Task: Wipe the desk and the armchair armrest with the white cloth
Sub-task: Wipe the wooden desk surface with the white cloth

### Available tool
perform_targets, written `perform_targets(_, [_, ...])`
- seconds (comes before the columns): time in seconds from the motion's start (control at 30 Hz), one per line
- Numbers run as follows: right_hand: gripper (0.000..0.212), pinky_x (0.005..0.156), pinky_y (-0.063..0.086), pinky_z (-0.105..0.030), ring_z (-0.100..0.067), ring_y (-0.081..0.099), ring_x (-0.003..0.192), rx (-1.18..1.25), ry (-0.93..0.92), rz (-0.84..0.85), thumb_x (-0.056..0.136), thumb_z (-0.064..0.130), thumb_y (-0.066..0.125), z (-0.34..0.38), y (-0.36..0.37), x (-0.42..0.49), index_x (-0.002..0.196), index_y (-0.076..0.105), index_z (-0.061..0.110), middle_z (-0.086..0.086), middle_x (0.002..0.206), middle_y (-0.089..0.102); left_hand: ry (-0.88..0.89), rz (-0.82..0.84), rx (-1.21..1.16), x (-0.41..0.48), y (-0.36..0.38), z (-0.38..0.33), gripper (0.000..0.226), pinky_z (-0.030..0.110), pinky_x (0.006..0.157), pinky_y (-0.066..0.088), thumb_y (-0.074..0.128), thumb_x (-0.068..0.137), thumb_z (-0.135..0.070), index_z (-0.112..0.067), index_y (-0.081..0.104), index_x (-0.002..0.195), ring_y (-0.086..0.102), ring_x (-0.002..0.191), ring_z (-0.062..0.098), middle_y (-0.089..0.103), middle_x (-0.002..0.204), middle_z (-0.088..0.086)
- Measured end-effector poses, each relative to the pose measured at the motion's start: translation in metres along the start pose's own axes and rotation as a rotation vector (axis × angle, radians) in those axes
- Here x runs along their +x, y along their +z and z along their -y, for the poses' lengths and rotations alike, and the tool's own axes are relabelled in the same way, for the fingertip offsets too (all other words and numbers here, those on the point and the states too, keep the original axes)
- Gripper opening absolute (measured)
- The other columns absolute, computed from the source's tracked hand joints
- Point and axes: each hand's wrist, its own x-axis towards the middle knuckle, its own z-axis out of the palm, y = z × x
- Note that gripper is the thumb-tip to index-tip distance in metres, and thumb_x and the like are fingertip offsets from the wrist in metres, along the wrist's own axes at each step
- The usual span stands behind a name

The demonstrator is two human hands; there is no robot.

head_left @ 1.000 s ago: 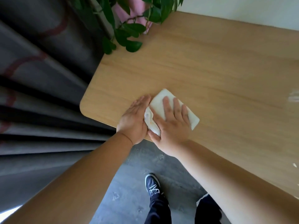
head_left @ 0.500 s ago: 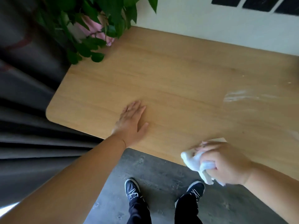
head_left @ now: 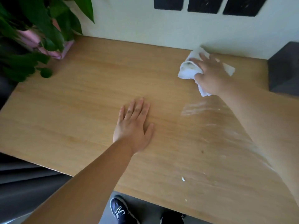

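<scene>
The light wooden desk (head_left: 90,101) fills most of the view. My right hand (head_left: 210,76) presses the crumpled white cloth (head_left: 188,70) flat onto the desk at its far right, close to the wall. My left hand (head_left: 134,125) lies palm down on the middle of the desk, fingers spread, holding nothing. Whitish smear streaks (head_left: 194,109) and small white specks mark the wood between my arms and along my right forearm. No armchair is in view.
A leafy plant (head_left: 37,36) in a pink pot (head_left: 63,50) stands at the desk's far left corner. A dark grey box (head_left: 284,70) sits at the far right. A grey curtain (head_left: 24,188) hangs left; my shoes (head_left: 119,210) are below the near edge.
My right hand has carried the cloth from the desk's near edge across to the far right by the wall. My left hand has stayed flat on the desk. The view has tilted up.
</scene>
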Motion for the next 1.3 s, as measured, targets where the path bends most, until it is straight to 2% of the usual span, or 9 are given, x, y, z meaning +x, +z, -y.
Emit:
perform_targets(0.13, [0.069, 0.124, 0.006, -0.062, -0.039, 0.002, 0.159, -0.237, -0.038, 0.027, 0.100, 0.044, 0.044, 0.000, 0.023, 0.002, 0.164, 0.017, 0.045, -0.001, 0.176, 0.005, 0.010, -0.022, -0.008, 0.001, 0.002, 0.002, 0.077, 0.050, 0.129, 0.001, 0.022, 0.099, -0.062, -0.031, 0.001, 0.166, -0.013, 0.159, 0.016, -0.008, 0.174, -0.008])
perform_targets(0.53, [0.050, 0.127, 0.017, -0.049, -0.018, 0.032, 0.155, 0.299, -0.435, 0.150, 0.080, 0.015, 0.075, 0.056, 0.071, -0.220, 0.122, 0.075, 0.042, 0.021, 0.156, 0.044, -0.004, 0.012, -0.011, 0.000, 0.001, -0.003, 0.077, 0.051, 0.128, -0.003, 0.021, 0.098, -0.061, -0.029, 0.003, 0.166, -0.013, 0.159, 0.018, -0.009, 0.174, -0.004])
perform_targets(0.63, [0.043, 0.127, 0.015, -0.030, -0.004, 0.040, 0.149, 0.442, -0.440, 0.281, 0.079, 0.012, 0.061, 0.069, 0.072, -0.260, 0.110, 0.079, 0.036, 0.019, 0.141, 0.063, -0.078, 0.033, -0.075, 0.001, -0.005, -0.015, 0.079, 0.051, 0.128, -0.007, 0.027, 0.094, -0.058, -0.026, 0.013, 0.165, -0.011, 0.160, 0.021, -0.004, 0.175, -0.003])
perform_targets(0.8, [0.038, 0.066, 0.051, -0.022, 0.000, 0.069, 0.077, 0.603, -0.090, 0.106, 0.074, 0.030, 0.045, 0.052, -0.004, -0.192, 0.094, 0.074, 0.043, 0.024, 0.083, 0.074, 0.015, 0.091, -0.087, 0.031, -0.012, -0.062, 0.079, 0.058, 0.125, -0.011, 0.030, 0.095, -0.056, -0.030, 0.002, 0.165, -0.017, 0.159, 0.025, -0.017, 0.173, -0.006])
perform_targets(0.9, [0.043, 0.062, 0.048, -0.024, -0.003, 0.065, 0.071, 0.404, -0.040, -0.165, 0.081, 0.025, 0.049, 0.015, -0.051, -0.114, 0.111, 0.072, 0.043, 0.021, 0.076, 0.071, -0.026, 0.091, -0.017, 0.047, -0.011, -0.075, 0.075, 0.065, 0.122, -0.009, 0.019, 0.095, -0.058, -0.034, 0.000, 0.164, -0.012, 0.159, 0.030, -0.012, 0.174, -0.006])
perform_targets(1.07, [0.047, 0.087, 0.048, -0.038, -0.026, 0.063, 0.111, 0.135, -0.139, -0.205, 0.097, 0.020, 0.055, -0.062, -0.066, -0.017, 0.142, 0.055, 0.033, 0.002, 0.128, 0.067, -0.018, 0.049, 0.027, 0.049, -0.005, -0.074, 0.073, 0.065, 0.123, -0.004, 0.020, 0.098, -0.057, -0.035, 0.000, 0.164, -0.010, 0.160, 0.030, -0.007, 0.175, -0.004])
perform_targets(1.17, [0.078, 0.119, 0.027, -0.052, -0.029, 0.022, 0.156, -0.195, -0.107, 0.048, 0.098, 0.054, 0.053, -0.083, -0.036, 0.004, 0.164, 0.018, 0.035, -0.004, 0.172, 0.017, -0.019, 0.058, 0.036, 0.052, -0.004, -0.074, 0.074, 0.064, 0.124, -0.004, 0.021, 0.098, -0.058, -0.035, 0.001, 0.165, -0.013, 0.159, 0.029, -0.010, 0.174, -0.005])
perform_targets(1.23, [0.086, 0.126, 0.008, -0.059, -0.026, 0.000, 0.161, -0.284, -0.051, 0.091, 0.096, 0.064, 0.049, -0.084, -0.015, 0.006, 0.166, 0.004, 0.040, -0.001, 0.176, -0.007, -0.017, 0.061, 0.038, 0.052, -0.004, -0.074, 0.074, 0.063, 0.124, -0.005, 0.022, 0.097, -0.058, -0.036, 0.000, 0.165, -0.014, 0.159, 0.028, -0.011, 0.174, -0.006])
perform_targets(1.3, [0.073, 0.126, 0.006, -0.058, -0.026, 0.004, 0.161, -0.216, -0.073, 0.029, 0.100, 0.052, 0.050, -0.081, -0.006, 0.000, 0.164, 0.016, 0.042, 0.001, 0.176, 0.003, -0.020, 0.057, 0.037, 0.053, -0.005, -0.072, 0.075, 0.063, 0.124, -0.004, 0.022, 0.097, -0.059, -0.036, -0.001, 0.165, -0.014, 0.159, 0.029, -0.011, 0.174, -0.006])
